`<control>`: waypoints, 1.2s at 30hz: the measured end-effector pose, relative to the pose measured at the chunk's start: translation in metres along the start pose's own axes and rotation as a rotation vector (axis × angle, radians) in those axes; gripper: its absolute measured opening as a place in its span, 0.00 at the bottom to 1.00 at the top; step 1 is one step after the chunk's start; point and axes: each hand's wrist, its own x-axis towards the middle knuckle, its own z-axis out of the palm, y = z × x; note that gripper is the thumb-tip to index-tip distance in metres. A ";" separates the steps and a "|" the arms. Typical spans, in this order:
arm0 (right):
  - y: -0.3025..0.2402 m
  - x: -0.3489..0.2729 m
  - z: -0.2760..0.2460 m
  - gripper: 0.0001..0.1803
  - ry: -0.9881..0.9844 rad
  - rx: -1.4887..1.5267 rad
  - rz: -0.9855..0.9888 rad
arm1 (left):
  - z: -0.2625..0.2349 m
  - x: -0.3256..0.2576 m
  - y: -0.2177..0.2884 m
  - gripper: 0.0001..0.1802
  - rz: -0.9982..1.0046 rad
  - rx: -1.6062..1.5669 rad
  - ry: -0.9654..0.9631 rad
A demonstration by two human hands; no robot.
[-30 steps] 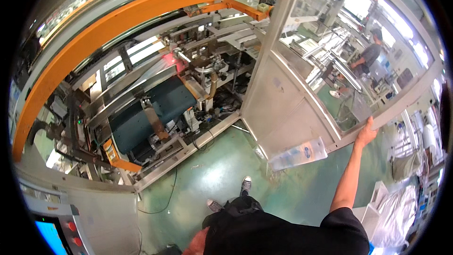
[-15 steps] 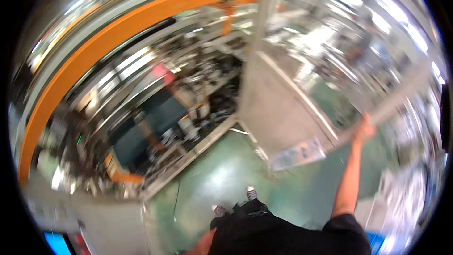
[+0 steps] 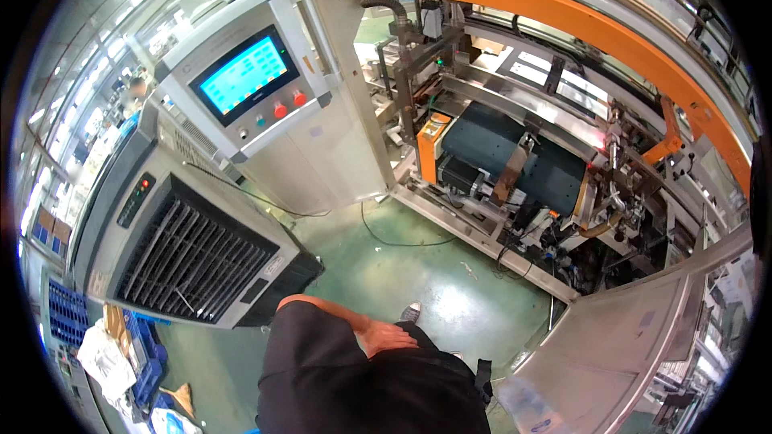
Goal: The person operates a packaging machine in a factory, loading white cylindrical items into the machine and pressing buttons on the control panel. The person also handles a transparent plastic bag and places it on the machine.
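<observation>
My left hand [image 3: 388, 337] lies flat against the front of my black clothing [image 3: 362, 386], its fingers stretched out and nothing in it. My right hand is outside the picture. Ahead of me stands a machine with its front open, showing a dark flat bed [image 3: 519, 153] under an orange frame bar [image 3: 563, 4]. To the left of the opening is a grey control panel with a lit blue touchscreen [image 3: 245, 72] and red knobs [image 3: 280, 110]. A hinged door panel [image 3: 615, 354] stands swung out at the right.
A large grey air cooler [image 3: 201, 253] with a black grille stands on the left. A thin black cable [image 3: 402, 243] trails over the green floor. Blue crates [image 3: 149, 362] and white bags [image 3: 108, 362] lie at the lower left. The machine's low frame rail [image 3: 482, 241] borders the floor.
My view has swung left, bringing the control panel and air cooler in. My right hand, earlier at the door frame, has gone out of view. My left hand now shows against my clothing.
</observation>
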 end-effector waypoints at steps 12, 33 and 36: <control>0.097 -0.012 -0.005 0.14 -0.048 -0.323 -0.127 | 0.081 0.033 0.020 0.51 -0.144 -0.016 0.147; 0.074 -0.015 0.001 0.21 -0.084 -0.025 0.164 | 0.075 0.062 0.020 0.52 -0.093 -0.069 0.106; 0.045 -0.014 0.002 0.27 0.112 0.206 0.609 | 0.104 0.048 0.028 0.48 -0.176 -0.118 0.220</control>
